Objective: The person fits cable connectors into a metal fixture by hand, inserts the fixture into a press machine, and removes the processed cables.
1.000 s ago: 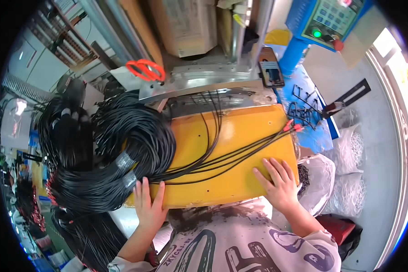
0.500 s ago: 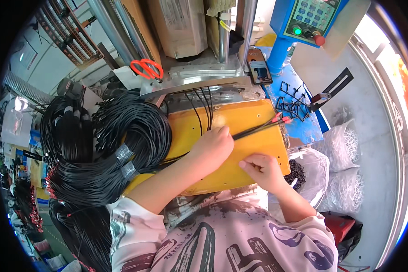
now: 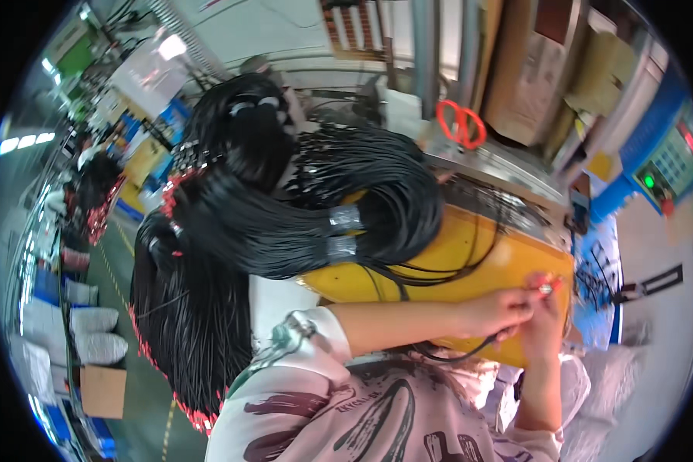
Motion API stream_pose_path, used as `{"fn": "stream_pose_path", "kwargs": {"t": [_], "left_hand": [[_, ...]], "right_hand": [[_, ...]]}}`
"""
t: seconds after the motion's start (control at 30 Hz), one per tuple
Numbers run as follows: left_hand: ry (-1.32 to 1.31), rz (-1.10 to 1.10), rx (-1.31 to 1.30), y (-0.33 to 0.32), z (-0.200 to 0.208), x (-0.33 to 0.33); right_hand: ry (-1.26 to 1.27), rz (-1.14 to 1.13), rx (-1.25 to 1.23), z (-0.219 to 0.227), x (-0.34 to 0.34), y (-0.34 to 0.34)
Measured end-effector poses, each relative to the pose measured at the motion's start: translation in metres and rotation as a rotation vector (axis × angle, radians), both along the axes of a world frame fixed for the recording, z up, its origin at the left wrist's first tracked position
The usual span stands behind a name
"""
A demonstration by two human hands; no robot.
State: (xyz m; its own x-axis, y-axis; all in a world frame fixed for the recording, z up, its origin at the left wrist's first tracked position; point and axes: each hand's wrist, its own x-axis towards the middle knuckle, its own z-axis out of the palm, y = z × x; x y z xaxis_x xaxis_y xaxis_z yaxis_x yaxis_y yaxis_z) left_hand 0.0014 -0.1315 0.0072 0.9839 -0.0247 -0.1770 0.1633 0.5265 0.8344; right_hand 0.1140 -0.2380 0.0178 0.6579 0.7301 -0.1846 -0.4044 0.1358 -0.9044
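My left hand [image 3: 502,311] is closed around a few black cables [image 3: 463,356], which loop down below it toward my shirt. Beside it, my right hand [image 3: 543,327] is raised with its fingers pinched at the cables' red ends [image 3: 549,287]. The two hands touch or nearly touch over the right part of a yellow board [image 3: 446,300]. Motion blur hides exactly how the fingers meet. To the left lies a thick coil of black cables [image 3: 396,204], bound with two bands of clear tape [image 3: 343,219]; a few strands run from it across the board.
Red-handled scissors [image 3: 460,125] stand at the machine behind the board. More black cable bundles [image 3: 192,308] with red tips hang at left. On the right are a blue control box [image 3: 666,154], a phone [image 3: 580,209] and small black parts [image 3: 595,279] on a blue surface.
The view has swung left. My hands have come together at the right of the board, and the red cable ends are now at my right fingers. My right hand was apart before, its fingers curled.
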Motion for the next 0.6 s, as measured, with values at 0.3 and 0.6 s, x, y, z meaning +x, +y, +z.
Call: {"fn": "stream_pose_path", "kwargs": {"t": [0.3, 0.6], "left_hand": [[-0.001, 0.087, 0.098, 0.032, 0.014, -0.003], [-0.062, 0.426, 0.110, 0.099, -0.027, 0.021]], "right_hand": [[-0.540, -0.052, -0.053, 0.037, 0.026, 0.041], [-1.624, 0.203, -0.391, 0.003, 0.091, 0.104]]}}
